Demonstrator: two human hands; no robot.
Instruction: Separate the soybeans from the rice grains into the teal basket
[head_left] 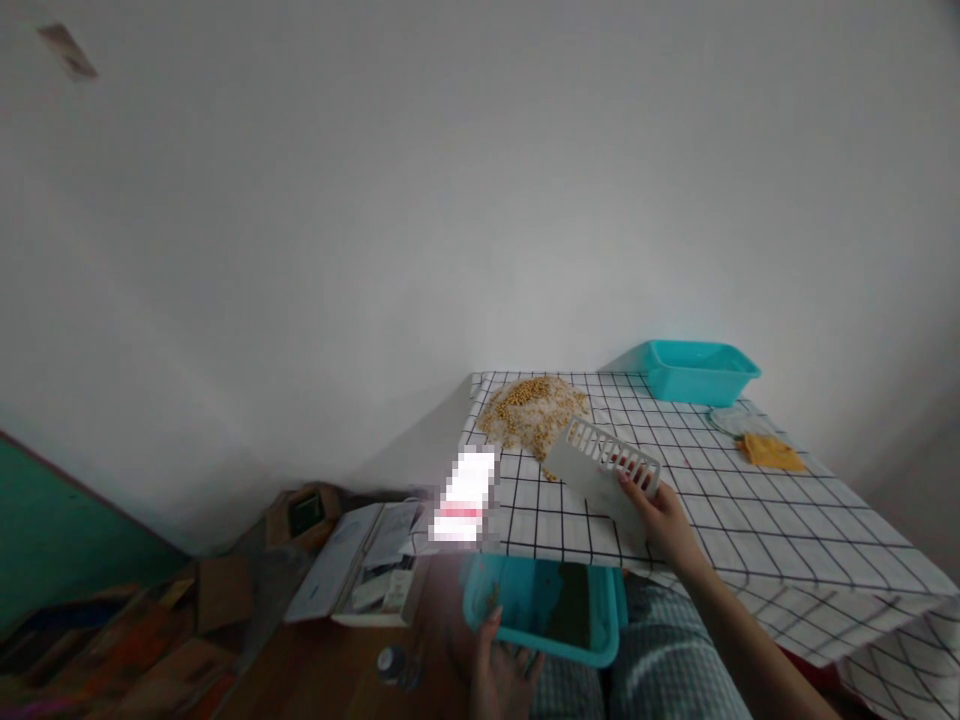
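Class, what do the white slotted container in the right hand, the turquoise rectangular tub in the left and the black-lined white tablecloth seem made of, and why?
White slotted container: probably matte plastic; rigid, with even slots.
Turquoise rectangular tub: likely smooth plastic; uniform colour, rounded rim.
Black-lined white tablecloth: apparently matte fabric, possibly coated; hanging folds.

Near the right edge of the white, black-gridded tablecloth [727,500], a flat yellow fabric-like piece [772,453] is lying beside crumpled translucent plastic [739,420]. Lower down, an open white rectangular case [330,565] is sitting beside a brown cardboard box [278,523].
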